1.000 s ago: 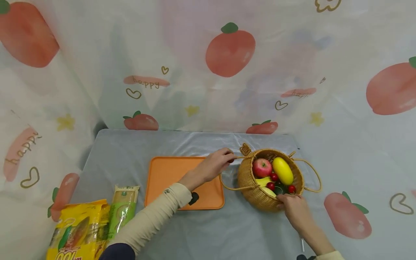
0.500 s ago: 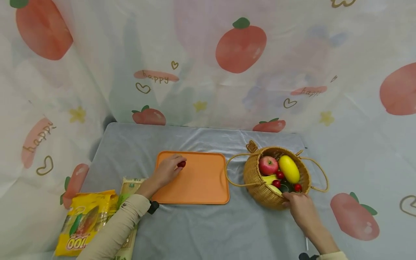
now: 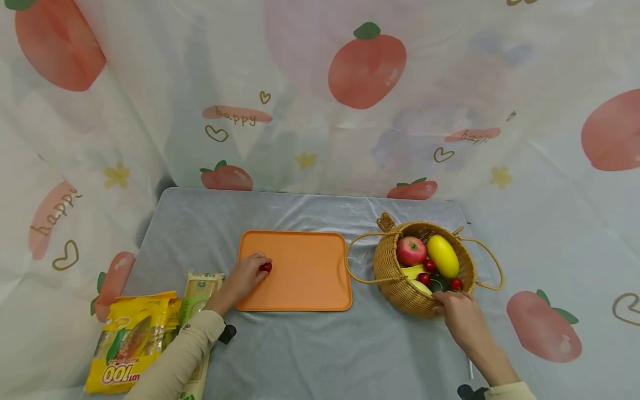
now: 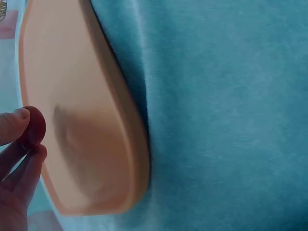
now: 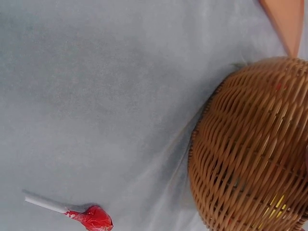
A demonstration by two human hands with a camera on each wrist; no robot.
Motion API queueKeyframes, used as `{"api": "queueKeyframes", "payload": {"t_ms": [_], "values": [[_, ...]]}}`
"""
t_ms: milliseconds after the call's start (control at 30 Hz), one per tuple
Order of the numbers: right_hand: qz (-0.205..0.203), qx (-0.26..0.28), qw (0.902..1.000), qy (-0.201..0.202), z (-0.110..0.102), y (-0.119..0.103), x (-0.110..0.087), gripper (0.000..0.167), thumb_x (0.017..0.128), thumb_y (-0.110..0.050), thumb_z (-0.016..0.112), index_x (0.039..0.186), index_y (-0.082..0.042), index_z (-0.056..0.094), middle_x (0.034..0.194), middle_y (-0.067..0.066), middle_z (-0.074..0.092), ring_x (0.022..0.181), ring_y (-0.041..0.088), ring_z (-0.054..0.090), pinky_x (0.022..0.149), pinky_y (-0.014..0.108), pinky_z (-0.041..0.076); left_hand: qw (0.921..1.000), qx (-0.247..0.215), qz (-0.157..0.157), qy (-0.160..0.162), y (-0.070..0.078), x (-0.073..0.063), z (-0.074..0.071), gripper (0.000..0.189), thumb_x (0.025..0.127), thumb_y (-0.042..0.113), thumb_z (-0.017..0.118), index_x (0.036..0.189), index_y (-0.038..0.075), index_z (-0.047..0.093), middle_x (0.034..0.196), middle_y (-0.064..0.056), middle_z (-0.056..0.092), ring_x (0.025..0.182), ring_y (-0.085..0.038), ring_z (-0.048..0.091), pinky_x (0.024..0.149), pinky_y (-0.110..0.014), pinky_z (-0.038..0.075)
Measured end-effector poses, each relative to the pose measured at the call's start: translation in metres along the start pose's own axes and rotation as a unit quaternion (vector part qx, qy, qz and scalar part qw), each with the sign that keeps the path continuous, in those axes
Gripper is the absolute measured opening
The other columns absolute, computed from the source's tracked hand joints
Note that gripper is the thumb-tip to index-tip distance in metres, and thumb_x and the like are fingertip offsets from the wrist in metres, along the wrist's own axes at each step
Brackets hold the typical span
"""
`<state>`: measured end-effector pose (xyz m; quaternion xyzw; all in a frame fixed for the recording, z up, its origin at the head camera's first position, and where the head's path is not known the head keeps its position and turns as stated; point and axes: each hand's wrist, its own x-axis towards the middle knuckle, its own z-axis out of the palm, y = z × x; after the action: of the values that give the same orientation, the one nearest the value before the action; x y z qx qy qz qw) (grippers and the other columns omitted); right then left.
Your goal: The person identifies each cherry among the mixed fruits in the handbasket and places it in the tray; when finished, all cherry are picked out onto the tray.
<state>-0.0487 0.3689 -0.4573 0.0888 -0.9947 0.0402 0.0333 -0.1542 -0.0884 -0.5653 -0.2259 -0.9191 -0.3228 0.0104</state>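
Between thumb and fingertips my left hand [image 3: 244, 279] pinches a small dark red cherry [image 3: 265, 267], also seen in the left wrist view as a red ball [image 4: 36, 126]. It is held above the left part of an orange tray [image 3: 310, 278]. My right hand [image 3: 461, 312] grips the near rim of a round wicker basket [image 3: 387, 272]; that hand is out of sight in the right wrist view. Inside the basket lie a red apple [image 3: 411, 250], a yellow oval fruit [image 3: 443, 256], several red cherries [image 3: 424, 278], and other yellow and dark green pieces, partly hidden.
A yellow bag [image 3: 125, 344] and a long green-and-cream packet [image 3: 199, 294] lie at the table's left, partly behind the left sleeve. A red-wrapped lollipop [image 5: 97, 219] lies on the grey cloth near the basket. Two handles [image 3: 492, 261] stick out sideways from the basket.
My left hand has carried the cherry leftward from beside the basket to over the tray's left side, then slightly lower. My right hand has stayed on the basket rim.
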Motion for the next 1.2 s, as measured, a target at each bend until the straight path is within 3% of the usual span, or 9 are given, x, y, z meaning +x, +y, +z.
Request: {"api": "queueKeyframes", "payload": {"t_ms": [333, 633, 1000, 1200], "values": [[0.008, 0.002, 1.0, -0.006, 0.0, 0.0, -0.001, 0.023, 0.068, 0.001, 0.079, 0.089, -0.001, 0.071, 0.078, 0.013, 0.07, 0.076, 0.033, 0.066, 0.089, 0.063, 0.04, 1.0, 0.004, -0.003, -0.004, -0.006, -0.005, 0.004, 0.02, 0.084, 0.0, 0.067, 0.103, -0.003, 0.07, 0.097, -0.014, 0.065, 0.09, -0.027, 0.063, 0.08, -0.039, 0.052], [0.02, 0.003, 0.9994, -0.027, 0.001, -0.001, -0.004, 0.025, 0.068, 0.002, 0.079, 0.091, -0.001, 0.071, 0.08, 0.014, 0.07, 0.078, 0.033, 0.066, 0.091, 0.065, 0.037, 0.9995, 0.029, -0.009, 0.01, -0.012, -0.01, 0.01, 0.033, 0.082, -0.001, 0.069, 0.115, -0.004, 0.065, 0.105, -0.017, 0.062, 0.098, -0.031, 0.06, 0.086, -0.042, 0.051], [0.008, 0.003, 1.0, -0.002, 0.002, -0.001, 0.0, 0.025, 0.066, 0.003, 0.079, 0.089, -0.001, 0.07, 0.076, 0.013, 0.069, 0.074, 0.032, 0.065, 0.09, 0.064, 0.039, 0.9991, 0.031, -0.006, 0.03, -0.012, -0.011, 0.009, 0.043, 0.081, -0.001, 0.071, 0.123, -0.002, 0.061, 0.104, -0.018, 0.056, 0.095, -0.03, 0.057, 0.083, -0.042, 0.051], [0.004, 0.009, 0.9999, 0.011, 0.003, -0.001, -0.002, 0.025, 0.066, 0.004, 0.079, 0.088, 0.0, 0.069, 0.076, 0.013, 0.068, 0.074, 0.032, 0.065, 0.089, 0.064, 0.039, 0.9983, 0.052, -0.022, 0.015, -0.005, -0.011, 0.006, 0.046, 0.082, 0.009, 0.072, 0.126, 0.003, 0.059, 0.114, -0.024, 0.053, 0.102, -0.035, 0.054, 0.083, -0.05, 0.048]]}}
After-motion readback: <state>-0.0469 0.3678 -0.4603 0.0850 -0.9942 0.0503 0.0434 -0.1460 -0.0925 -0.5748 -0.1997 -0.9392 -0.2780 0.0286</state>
